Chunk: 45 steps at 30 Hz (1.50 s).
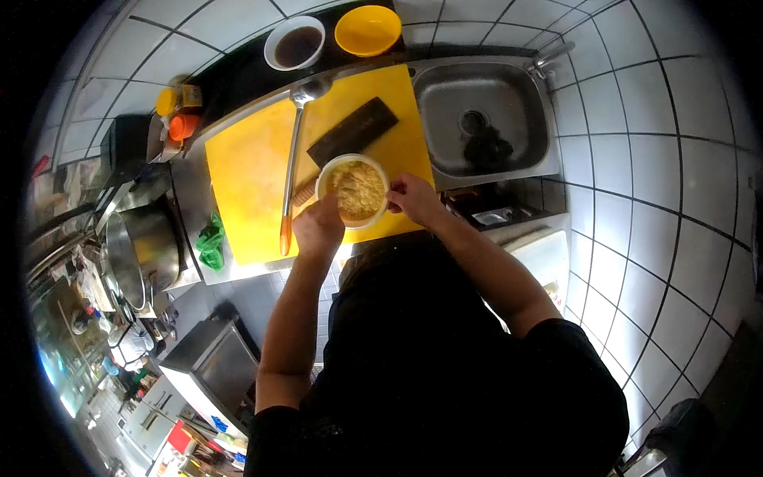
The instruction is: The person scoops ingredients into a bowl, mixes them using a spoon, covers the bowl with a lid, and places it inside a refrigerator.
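Observation:
A round white tub (pixel 385 171) full of yellow, crumbly minced food (pixel 359 188) is at the front of the yellow cutting board (pixel 246 183). My right hand (pixel 413 199) pinches the tub's right rim. On the near left side, my left hand (pixel 319 226) is closed at the rim, its fingertips partly over the inside; whether they touch the food is hidden. Behind the tub lies a cleaver with a dark, wide blade (pixel 354 131), and its ribbed wooden handle (pixel 304 192) shows beside my left hand. A long metal ladle (pixel 294 147) with an orange handle end lies left of it.
At the back stand a white bowl of dark liquid (pixel 297 46) and a yellow bowl (pixel 368 30). A steel sink (pixel 482 119) adjoins the board on the right. Leftward are a green cloth or bag (pixel 211 242), orange-lidded jars (pixel 183 126) and a large pot (pixel 143 250).

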Motion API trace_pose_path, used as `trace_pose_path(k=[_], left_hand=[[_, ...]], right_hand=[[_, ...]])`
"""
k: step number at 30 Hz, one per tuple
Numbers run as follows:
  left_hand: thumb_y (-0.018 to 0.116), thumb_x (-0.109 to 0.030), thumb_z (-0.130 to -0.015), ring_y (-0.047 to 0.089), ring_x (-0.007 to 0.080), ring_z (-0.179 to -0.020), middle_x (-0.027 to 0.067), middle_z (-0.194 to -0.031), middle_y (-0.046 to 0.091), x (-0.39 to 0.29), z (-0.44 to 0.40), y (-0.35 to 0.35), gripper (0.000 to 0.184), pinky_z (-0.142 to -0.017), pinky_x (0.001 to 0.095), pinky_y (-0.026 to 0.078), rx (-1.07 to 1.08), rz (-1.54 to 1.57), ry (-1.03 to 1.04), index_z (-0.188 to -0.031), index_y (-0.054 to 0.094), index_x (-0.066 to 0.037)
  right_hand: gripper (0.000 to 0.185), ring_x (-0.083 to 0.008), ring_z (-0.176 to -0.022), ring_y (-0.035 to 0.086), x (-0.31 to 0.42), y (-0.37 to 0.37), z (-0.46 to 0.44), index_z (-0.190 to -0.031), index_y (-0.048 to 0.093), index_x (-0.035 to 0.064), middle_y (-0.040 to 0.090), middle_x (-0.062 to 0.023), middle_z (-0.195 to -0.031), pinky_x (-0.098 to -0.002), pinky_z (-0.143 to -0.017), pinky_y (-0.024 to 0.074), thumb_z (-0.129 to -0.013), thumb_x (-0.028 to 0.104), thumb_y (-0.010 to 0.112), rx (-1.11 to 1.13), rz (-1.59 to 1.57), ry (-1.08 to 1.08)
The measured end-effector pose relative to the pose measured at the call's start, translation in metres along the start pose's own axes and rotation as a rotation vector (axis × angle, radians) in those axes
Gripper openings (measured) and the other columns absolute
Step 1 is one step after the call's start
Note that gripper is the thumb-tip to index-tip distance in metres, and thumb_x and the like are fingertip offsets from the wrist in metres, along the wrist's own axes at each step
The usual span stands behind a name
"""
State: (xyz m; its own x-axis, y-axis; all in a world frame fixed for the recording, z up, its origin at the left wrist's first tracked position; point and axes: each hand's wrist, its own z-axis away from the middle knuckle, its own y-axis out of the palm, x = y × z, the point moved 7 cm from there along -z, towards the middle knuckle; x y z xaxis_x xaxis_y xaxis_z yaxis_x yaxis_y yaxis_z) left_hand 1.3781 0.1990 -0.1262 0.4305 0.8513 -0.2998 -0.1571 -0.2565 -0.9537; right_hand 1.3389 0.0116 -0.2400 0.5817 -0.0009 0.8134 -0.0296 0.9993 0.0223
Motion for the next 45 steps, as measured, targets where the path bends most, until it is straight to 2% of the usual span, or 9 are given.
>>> trace_pose_path(k=[3,6,9,17,19,29,34,38,45], left_hand=[[0.054,-0.006,-0.082,0.064,0.0346,-0.063,0.0118,-0.069,0.063,-0.021,0.003,0.004,0.008,-0.056,0.0458,0.051,0.129,-0.016,0.094,-0.076,0.058,-0.01],[0.055,-0.005,-0.079,0.064,0.0342,-0.063,0.0122,-0.069,0.063,0.004,-0.001,-0.008,0.008,-0.054,0.0461,0.05,-0.035,0.026,-0.091,-0.074,0.056,-0.011],[0.055,-0.006,-0.079,0.063,0.0338,-0.062,0.0119,-0.067,0.062,-0.02,0.005,0.002,0.008,-0.053,0.0459,0.049,0.061,0.006,0.102,-0.074,0.056,-0.012],[0.055,-0.004,-0.079,0.063,0.0334,-0.061,0.0117,-0.063,0.059,0.001,0.003,-0.01,0.011,-0.054,0.0453,0.049,-0.064,0.034,-0.042,-0.071,0.054,-0.01],[0.055,-0.003,-0.079,0.063,0.0316,-0.059,0.011,-0.063,0.06,-0.017,0.009,-0.006,0.011,-0.05,0.0437,0.049,-0.003,0.056,0.123,-0.071,0.054,-0.01],[0.06,-0.007,-0.082,0.063,0.0303,-0.05,0.0112,-0.058,0.062,-0.012,-0.019,-0.022,0.009,-0.046,0.043,0.05,-0.039,-0.181,-0.13,-0.074,0.058,-0.011],[0.061,-0.009,-0.078,0.066,0.0301,-0.074,0.0136,-0.078,0.065,-0.038,-0.037,0.015,0.005,-0.065,0.0435,0.053,0.171,-0.117,0.148,-0.083,0.061,-0.007],[0.062,-0.01,-0.078,0.064,0.0261,-0.073,0.0092,-0.08,0.062,-0.053,-0.007,0.006,0.014,-0.064,0.0404,0.051,0.333,-0.185,0.634,-0.089,0.06,-0.003],[0.067,-0.014,-0.075,0.063,0.0222,-0.072,0.0051,-0.075,0.061,-0.034,-0.025,-0.019,0.026,-0.062,0.0368,0.051,0.157,-0.318,0.763,-0.097,0.063,-0.003]], right_hand=[[0.024,-0.0183,-0.069,0.067,-0.009,0.001,-0.008,-0.102,0.064,-0.0045,0.07,-0.013,-0.082,-0.0333,-0.066,0.0546,-0.092,0.017,0.063,0.048,0.093,-0.067],[0.024,-0.0194,-0.068,0.067,-0.001,0.001,-0.003,-0.102,0.064,-0.005,0.07,-0.0135,-0.081,-0.0339,-0.066,0.0546,-0.091,0.017,0.064,0.019,0.042,-0.014],[0.024,-0.02,-0.068,0.067,-0.002,-0.001,-0.004,-0.102,0.064,-0.0046,0.07,-0.0137,-0.081,-0.0346,-0.065,0.0546,-0.091,0.016,0.065,0.008,0.095,-0.048],[0.021,-0.0192,-0.066,0.066,-0.004,0.001,-0.009,-0.096,0.06,-0.004,0.068,-0.0135,-0.079,-0.0338,-0.064,0.0538,-0.09,0.015,0.065,0.011,0.03,-0.068],[0.021,-0.019,-0.065,0.066,-0.006,-0.001,-0.001,-0.095,0.06,-0.0039,0.068,-0.0132,-0.078,-0.0336,-0.063,0.0535,-0.09,0.015,0.065,0.002,0.031,-0.046],[0.016,-0.0167,-0.072,0.066,0.002,0.002,-0.002,-0.097,0.059,-0.0042,0.066,-0.0115,-0.086,-0.0291,-0.068,0.0575,-0.091,0.009,0.066,0.048,0.09,-0.024],[0.022,-0.0223,-0.065,0.066,-0.012,0.0,-0.013,-0.095,0.063,-0.0027,0.069,-0.0133,-0.076,-0.0349,-0.064,0.0536,-0.088,0.018,0.065,0.025,0.091,-0.142],[0.022,-0.0226,-0.067,0.068,-0.004,0.0,-0.007,-0.097,0.063,-0.0027,0.069,-0.0141,-0.077,-0.0348,-0.065,0.0548,-0.088,0.017,0.066,0.001,0.086,-0.082],[0.022,-0.021,-0.066,0.069,-0.006,0.001,-0.008,-0.098,0.064,-0.0036,0.069,-0.016,-0.077,-0.0345,-0.063,0.0552,-0.088,0.016,0.065,0.004,0.069,-0.031]])
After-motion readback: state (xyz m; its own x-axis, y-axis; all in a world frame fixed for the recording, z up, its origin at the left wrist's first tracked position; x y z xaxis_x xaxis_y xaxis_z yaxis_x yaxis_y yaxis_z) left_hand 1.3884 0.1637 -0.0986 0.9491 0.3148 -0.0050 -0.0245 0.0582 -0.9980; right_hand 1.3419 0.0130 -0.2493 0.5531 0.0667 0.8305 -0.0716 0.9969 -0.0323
